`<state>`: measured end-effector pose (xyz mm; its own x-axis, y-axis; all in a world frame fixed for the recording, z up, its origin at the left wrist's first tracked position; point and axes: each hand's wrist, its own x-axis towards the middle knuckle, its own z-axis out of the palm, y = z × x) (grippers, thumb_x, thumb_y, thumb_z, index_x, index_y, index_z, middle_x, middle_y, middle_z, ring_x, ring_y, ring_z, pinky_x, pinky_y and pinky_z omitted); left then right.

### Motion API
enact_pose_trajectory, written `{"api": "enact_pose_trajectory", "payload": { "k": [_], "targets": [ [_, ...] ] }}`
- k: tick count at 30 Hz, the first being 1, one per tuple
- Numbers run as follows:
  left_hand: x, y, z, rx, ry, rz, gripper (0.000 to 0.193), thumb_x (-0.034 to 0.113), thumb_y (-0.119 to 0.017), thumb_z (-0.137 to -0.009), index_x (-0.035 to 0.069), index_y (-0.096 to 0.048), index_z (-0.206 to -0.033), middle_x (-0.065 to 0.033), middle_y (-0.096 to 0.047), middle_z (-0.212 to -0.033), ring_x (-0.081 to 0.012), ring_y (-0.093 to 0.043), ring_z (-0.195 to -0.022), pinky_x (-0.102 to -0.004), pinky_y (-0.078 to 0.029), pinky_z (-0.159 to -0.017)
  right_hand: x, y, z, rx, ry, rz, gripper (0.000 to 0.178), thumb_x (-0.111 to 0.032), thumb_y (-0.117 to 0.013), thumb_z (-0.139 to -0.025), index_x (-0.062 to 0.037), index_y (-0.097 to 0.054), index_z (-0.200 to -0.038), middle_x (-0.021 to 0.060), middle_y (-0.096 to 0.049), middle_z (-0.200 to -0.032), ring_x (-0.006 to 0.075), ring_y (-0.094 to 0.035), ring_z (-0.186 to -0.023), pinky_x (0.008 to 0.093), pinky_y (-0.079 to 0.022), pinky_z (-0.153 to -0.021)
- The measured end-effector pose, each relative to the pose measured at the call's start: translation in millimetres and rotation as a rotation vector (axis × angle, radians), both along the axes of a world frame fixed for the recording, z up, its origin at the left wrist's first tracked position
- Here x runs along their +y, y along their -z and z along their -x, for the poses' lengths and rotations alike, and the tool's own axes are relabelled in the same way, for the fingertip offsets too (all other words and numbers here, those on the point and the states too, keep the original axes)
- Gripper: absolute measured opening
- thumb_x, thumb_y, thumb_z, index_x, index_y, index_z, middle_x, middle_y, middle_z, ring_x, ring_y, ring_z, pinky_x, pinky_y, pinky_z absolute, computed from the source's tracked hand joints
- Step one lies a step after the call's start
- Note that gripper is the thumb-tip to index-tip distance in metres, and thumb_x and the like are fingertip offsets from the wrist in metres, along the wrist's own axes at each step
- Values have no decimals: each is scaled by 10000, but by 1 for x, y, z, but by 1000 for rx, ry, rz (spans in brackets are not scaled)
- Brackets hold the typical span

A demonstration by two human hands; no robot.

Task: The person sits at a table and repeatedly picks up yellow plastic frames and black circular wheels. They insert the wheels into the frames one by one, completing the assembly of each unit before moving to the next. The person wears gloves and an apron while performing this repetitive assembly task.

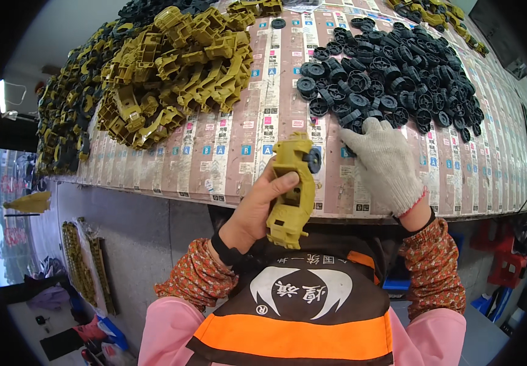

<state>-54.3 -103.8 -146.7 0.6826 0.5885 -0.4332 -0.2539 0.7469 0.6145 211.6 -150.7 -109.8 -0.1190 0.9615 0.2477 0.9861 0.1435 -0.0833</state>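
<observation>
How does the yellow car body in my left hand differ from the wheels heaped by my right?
Colour: the car body is yellow, the wheels dark. Shape: the car body is long, the wheels round. State: the car body is held in your left hand; the wheels lie heaped on the table near your gloved right hand. Both look like moulded plastic.

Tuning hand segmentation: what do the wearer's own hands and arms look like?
Left hand: bare, dark wristband. Right hand: off-white knit glove, red-edged cuff. Both forearms: orange-red sleeve covers with a small pale pattern; pink sleeves toward the elbows.
</observation>
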Motion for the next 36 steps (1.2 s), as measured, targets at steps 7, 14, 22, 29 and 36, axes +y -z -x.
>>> {"api": "enact_pose_trajectory", "payload": {
  "k": [7,14,22,29,36],
  "targets": [
    [3,1,4,-25,-68,35,443,240,-739,-1027,122,-537,-1402,-23,-680,-1150,-130,-729,-937,-315,-655,-763,9,-5,-6,-35,-112,-11,218,-79,-740,-793,-74,-690,-1006,137,-644,-1103,352,-634,-1029,446,-531,-836],
    [-6,1,-13,-17,-264,-53,397,253,-743,-1026,122,-551,-1347,-21,-680,-1100,-134,-726,-881,-319,-648,-727,-16,0,26,616,-61,-16,224,4,-711,-849,-34,-617,-1048,139,-682,-1051,315,-679,-946,444,-546,-825],
    [-7,3,-20,-9,-418,-236,376,174,-727,-1038,114,-504,-1335,-30,-652,-1144,-136,-706,-963,-316,-637,-794,-60,20,89,1176,113,134,356,-35,-717,-937,9,-640,-1282,207,-713,-1064,300,-743,-932,381,-581,-812],
    [-10,6,-23,60,-476,-400,456,99,-739,-1021,122,-447,-1370,-31,-642,-1183,-123,-688,-990,-304,-614,-824,-64,15,90,1187,169,161,358,-9,-710,-938,5,-644,-1290,216,-718,-1090,333,-754,-941,382,-588,-819],
    [-14,2,-27,105,-521,-547,616,45,-778,-980,107,-395,-1459,-38,-613,-1259,-132,-659,-1087,-310,-576,-931,-73,11,94,1071,127,114,363,26,-661,-925,27,-635,-1288,256,-721,-1060,407,-754,-915,434,-593,-789]
  ]
}}
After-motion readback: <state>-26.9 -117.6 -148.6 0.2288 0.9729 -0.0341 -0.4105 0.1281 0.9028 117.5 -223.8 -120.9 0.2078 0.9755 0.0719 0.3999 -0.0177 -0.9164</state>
